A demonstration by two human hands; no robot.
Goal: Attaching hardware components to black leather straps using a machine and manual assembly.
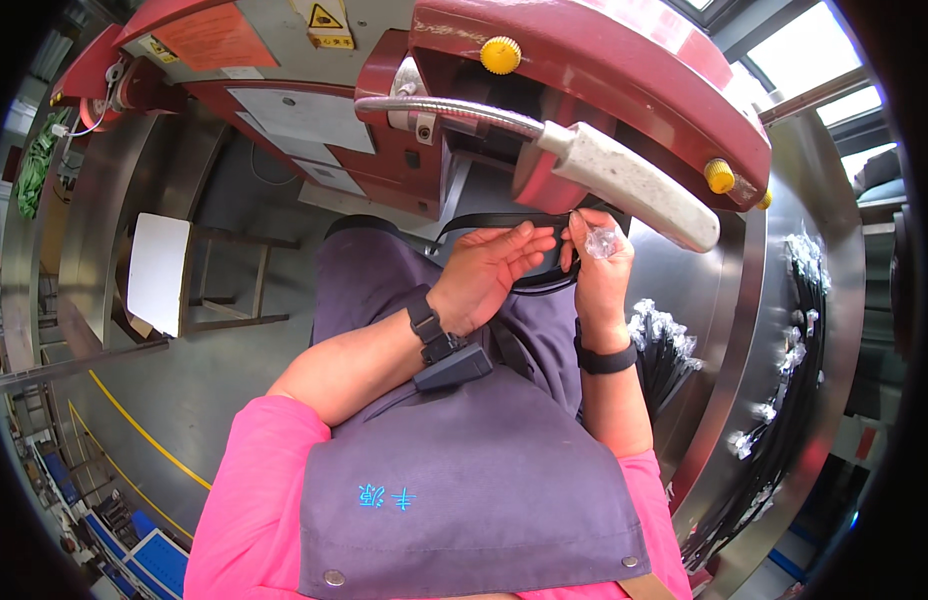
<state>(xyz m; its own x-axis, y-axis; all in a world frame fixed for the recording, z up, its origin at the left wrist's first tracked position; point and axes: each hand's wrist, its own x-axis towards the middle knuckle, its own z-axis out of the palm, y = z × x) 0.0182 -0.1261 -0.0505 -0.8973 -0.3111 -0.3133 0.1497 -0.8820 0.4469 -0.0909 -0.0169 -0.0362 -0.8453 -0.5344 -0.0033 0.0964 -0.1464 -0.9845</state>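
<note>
Head view: a long, thin, black flexible strip is held above the lap, left of the left edge of the brushed-steel worktop. Right hand: fingers pinching the strip, with a crumpled, clear plastic piece against them. Left hand: fingers loosely bent beside the strip; grip cannot be confirmed. Judged light, pliant, liable to kink; best held on its bare length, clear of the slippery-looking plastic.

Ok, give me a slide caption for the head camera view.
Left hand and right hand, with clear plastic, at a black strip before a red machine.
</note>
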